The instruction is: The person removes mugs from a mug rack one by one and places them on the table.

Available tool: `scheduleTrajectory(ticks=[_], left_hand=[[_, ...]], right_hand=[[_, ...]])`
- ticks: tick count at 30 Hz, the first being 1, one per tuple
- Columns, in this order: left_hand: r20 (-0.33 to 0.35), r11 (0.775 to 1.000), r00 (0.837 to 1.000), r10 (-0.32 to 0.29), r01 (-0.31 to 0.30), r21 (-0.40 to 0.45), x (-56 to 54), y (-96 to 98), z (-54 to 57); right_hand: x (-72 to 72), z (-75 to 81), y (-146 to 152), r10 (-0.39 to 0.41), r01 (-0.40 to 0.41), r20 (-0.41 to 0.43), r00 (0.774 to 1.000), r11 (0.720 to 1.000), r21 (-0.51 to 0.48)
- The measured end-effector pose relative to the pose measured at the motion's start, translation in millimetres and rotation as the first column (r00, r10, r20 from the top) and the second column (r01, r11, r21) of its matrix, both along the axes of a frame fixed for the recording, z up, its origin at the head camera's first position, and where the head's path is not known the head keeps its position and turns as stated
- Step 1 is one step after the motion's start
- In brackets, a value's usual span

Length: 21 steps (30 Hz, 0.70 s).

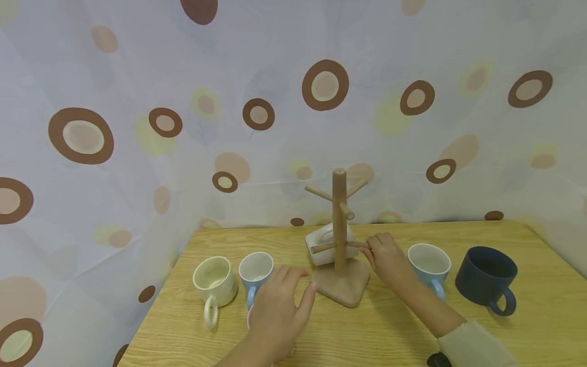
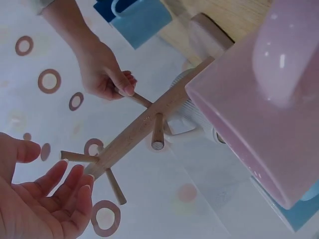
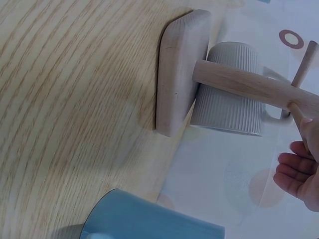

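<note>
A wooden mug tree [image 1: 340, 224] stands at the middle of the table, with a white ribbed mug [image 3: 227, 117] hanging by its handle on a rear lower peg. My right hand [image 1: 390, 260] pinches the tip of the lower right peg [image 2: 139, 99] between thumb and fingers. In front and to the left of the tree, my left hand [image 1: 281, 308] hovers with fingers apart and loosely bent, holding nothing. Below it is a pink mug [image 2: 249, 109], mostly hidden by that hand in the head view but large in the left wrist view.
On the left stand a cream mug [image 1: 215, 280] and a blue mug with a white inside [image 1: 256, 270]. Right of the tree are a light blue mug [image 1: 429, 262] and a dark navy mug [image 1: 486, 275]. A spotted curtain [image 1: 275, 153] backs the wooden table [image 1: 367, 336].
</note>
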<state>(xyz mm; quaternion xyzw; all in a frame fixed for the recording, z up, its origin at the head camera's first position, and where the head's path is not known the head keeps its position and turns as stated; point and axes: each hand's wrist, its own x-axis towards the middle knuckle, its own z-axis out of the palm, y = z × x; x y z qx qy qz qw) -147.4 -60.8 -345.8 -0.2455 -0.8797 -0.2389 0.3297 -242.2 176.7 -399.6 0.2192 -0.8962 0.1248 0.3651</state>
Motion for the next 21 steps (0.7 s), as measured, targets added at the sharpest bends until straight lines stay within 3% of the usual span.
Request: scheduleTrajectory(ticks=[8, 21], left_hand=[[-0.017, 1.000, 1.000, -0.014, 0.015, 0.015, -15.0, 10.9, 8.8], [0.094, 0.998, 0.995, 0.044, -0.039, -0.051, -41.7, 31.3, 21.4]], right_hand=[[1.1, 0.8, -1, 0.004, -0.004, -0.035, 0.999, 1.000, 0.010], [0.0, -0.1, -1, 0.004, -0.004, -0.028, 1.000, 1.000, 0.002]])
